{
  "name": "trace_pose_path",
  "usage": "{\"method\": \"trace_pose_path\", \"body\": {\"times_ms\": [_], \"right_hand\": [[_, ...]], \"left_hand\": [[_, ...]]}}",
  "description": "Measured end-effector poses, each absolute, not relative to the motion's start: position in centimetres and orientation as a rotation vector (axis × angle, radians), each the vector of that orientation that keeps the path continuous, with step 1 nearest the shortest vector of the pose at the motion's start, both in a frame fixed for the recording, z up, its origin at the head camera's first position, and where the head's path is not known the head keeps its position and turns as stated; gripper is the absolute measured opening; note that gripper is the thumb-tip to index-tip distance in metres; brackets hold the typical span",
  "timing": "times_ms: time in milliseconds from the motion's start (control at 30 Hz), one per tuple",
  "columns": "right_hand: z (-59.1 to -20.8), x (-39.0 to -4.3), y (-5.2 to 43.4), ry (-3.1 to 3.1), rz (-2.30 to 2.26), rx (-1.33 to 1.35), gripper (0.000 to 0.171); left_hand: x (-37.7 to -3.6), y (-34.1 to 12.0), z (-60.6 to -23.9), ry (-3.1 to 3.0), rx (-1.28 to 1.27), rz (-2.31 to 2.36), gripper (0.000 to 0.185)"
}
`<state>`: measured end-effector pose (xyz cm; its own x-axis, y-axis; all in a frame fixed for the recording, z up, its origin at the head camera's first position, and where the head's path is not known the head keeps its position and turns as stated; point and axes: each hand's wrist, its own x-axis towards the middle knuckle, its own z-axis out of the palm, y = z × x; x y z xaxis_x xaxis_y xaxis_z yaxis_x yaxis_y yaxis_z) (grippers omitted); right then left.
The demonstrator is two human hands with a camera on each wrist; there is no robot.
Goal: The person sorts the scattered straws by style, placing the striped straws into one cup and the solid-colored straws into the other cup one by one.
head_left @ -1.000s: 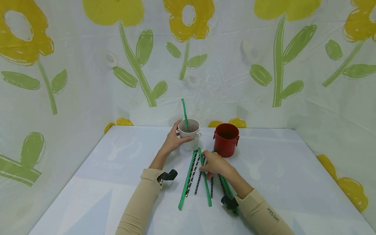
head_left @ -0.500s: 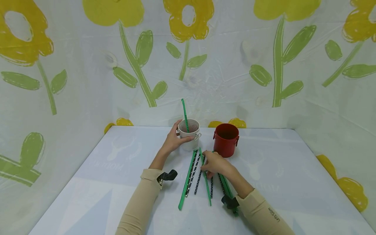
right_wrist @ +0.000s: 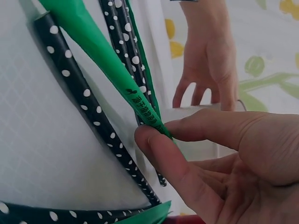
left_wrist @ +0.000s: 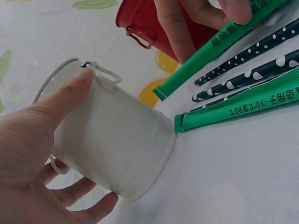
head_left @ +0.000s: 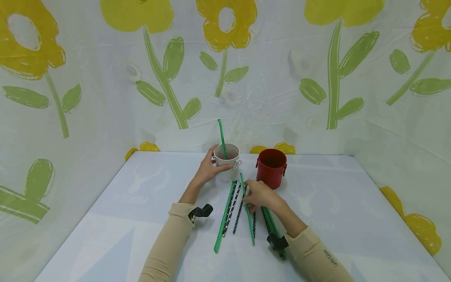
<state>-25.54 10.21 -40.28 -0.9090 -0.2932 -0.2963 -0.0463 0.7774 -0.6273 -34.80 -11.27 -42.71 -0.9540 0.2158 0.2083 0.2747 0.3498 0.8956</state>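
Flowered plastic sheeting in yellow and green walls in a pale table [head_left: 141, 203], and near its middle the right hand [head_left: 258, 196] pinches a green wrapped straw [head_left: 246, 209] between thumb and forefinger, close to the straw's far end, which is tilted up off the surface while its near end lies on the table. It looks very light and slender, a paper sleeve that would crease or slip if squeezed hard, so a soft pinch near one end seems the place to take it. Around it lie other straws [head_left: 232, 207], green-sleeved ones and black ones with white dots, fanned side by side; some run under the right hand, so their number cannot be counted. Just beyond them the left hand [head_left: 208, 170] wraps its fingers [left_wrist: 70, 95] round a white cup [head_left: 228, 161], which already holds one upright green straw [head_left: 222, 137]. Beside the white cup stands a red cup [head_left: 271, 167]; its inside is too dark to make out. Small printed characters on the green sleeves are too fine to read surely.
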Motion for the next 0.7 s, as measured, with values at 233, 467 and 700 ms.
{"method": "trace_pose_path", "body": {"times_ms": [233,467,700], "right_hand": [[-39.98,-25.70,10.53,2.609,-0.902,-0.274,0.067],[-39.74,-25.95,10.83,2.619,-0.934,-0.286,0.065],[-39.43,-25.93,10.92,2.626,-0.964,-0.275,0.065]], "left_hand": [[-34.80,-11.22,-42.75,-2.543,-0.441,-1.702,0.097],[-34.75,-11.20,-42.68,-2.550,-0.440,-1.701,0.097],[-34.65,-11.15,-42.59,-2.547,-0.439,-1.700,0.099]]}}
